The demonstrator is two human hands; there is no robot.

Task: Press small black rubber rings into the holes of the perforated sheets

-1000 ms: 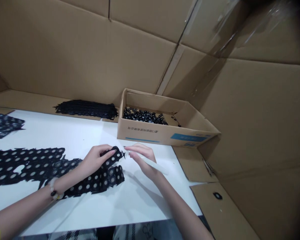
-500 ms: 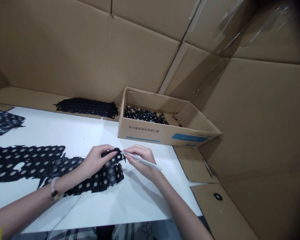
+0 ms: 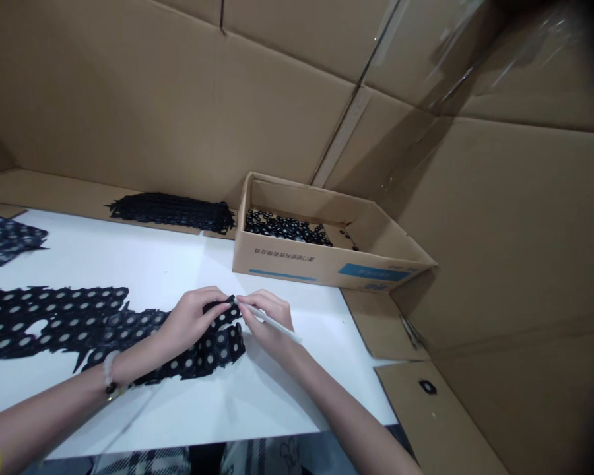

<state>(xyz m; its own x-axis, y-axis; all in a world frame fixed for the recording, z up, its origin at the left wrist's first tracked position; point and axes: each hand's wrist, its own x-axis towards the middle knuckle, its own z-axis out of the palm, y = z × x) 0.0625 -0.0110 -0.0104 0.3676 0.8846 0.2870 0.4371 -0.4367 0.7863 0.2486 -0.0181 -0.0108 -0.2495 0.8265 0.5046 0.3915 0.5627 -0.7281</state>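
Black rubber-like sheets [image 3: 59, 310] with rows of round light spots lie across the white tabletop. My left hand [image 3: 191, 323] pinches the raised right end of one black sheet [image 3: 231, 315] between thumb and fingers. A slim white pen-like tool [image 3: 277, 323] is gripped in my right hand [image 3: 270, 320], its tip touching the sheet's edge beside my left fingertips. Below my hands, another sheet end [image 3: 222, 349] rests on the table. My left wrist and forearm cover part of the sheets.
An open cardboard box [image 3: 287, 264] holding many small black rings [image 3: 287, 227] stands at the back. Left of it is a stack of black strips [image 3: 171, 211]. One black ring [image 3: 428, 387] lies on cardboard at right. Another dark sheet [image 3: 7, 241] lies far left. Cardboard walls surround the table.
My right hand and the pen-like tool have moved slightly left, closer to my left fingertips. My left hand stays nearly in place, still on the sheet.
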